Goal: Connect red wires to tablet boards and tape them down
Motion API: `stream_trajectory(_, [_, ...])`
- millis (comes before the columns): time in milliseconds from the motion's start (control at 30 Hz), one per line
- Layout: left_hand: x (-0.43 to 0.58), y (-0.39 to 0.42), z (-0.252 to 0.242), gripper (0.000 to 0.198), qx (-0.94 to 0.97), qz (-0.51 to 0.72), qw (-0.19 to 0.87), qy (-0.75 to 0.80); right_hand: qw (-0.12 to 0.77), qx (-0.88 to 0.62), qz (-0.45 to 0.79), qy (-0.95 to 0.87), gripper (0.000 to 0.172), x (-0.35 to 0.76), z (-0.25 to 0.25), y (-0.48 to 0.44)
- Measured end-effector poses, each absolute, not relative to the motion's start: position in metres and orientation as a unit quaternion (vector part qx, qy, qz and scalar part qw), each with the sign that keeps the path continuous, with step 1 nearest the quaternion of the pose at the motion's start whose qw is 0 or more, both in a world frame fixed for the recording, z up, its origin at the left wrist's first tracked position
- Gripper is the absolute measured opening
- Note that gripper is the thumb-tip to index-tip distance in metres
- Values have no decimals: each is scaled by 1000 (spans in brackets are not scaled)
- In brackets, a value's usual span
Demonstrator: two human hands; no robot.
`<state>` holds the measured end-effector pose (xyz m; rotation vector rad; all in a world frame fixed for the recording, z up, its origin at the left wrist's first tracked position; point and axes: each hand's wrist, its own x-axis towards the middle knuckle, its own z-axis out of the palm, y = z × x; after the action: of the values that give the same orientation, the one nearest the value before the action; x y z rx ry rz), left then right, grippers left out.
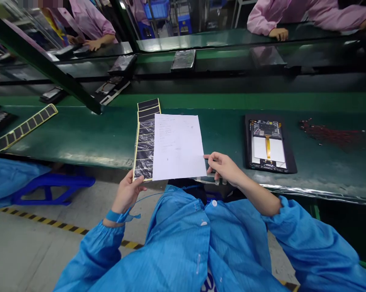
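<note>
My left hand [128,192] grips the near end of a long strip of black film pieces on yellow backing [145,142], held up over the green conveyor belt [88,134]. A white paper sheet [178,147] lies over the strip's right side. My right hand [223,167] pinches the sheet's lower right corner, fingers closed. A blue wrist strap with a coiled cord circles my left wrist.
An opened tablet [268,142] with its internals exposed lies on the belt to the right. Red scraps [328,133] lie further right. Another yellow-backed strip [27,125] lies at left. More devices sit on the far belt, where other people in pink sleeves work.
</note>
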<state>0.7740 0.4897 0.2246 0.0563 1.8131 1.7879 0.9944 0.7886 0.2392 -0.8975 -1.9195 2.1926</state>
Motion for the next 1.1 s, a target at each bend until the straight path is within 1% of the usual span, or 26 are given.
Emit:
stream_trajectory(67, [772,495,225,72,34,659,303,688,63,-290,747,-595,28,992,237,786])
stream_trajectory(200, [758,500,226,71,52,635,309,706,73,-280,772,-566,29,982,234,781])
stream_trajectory(367, [730,487,227,61,87,569,226,786,108,-269,764,-576,31,986,231,783])
stream_trajectory(433, [721,479,227,60,114,497,198,837,111,-272,753,-588,31,995,230,787])
stream_trajectory(500, [714,472,226,59,156,391,158,893,113,-281,745,-594,33,1005,229,792])
stream_trajectory(567, [711,468,225,59,199,286,80,934,118,-286,741,-596,34,1012,229,795])
stream_trajectory(633, [711,469,228,65,234,231,-12,944,118,-282,743,-595,35,1015,229,796])
stream_trajectory(700, [714,471,234,69,262,233,-80,933,112,-273,746,-597,36,1015,230,796])
stream_trajectory(733, [715,472,239,68,280,241,-105,923,109,-268,747,-599,36,1014,230,795])
stream_trajectory(933, [714,481,284,40,376,243,-253,858,113,-249,751,-601,36,1006,231,796])
stream_trajectory(1033, [691,491,311,32,395,225,-289,842,138,-241,751,-599,34,996,239,801])
stream_trajectory(1100, [664,501,330,31,384,214,-289,851,155,-233,749,-600,33,984,246,805])
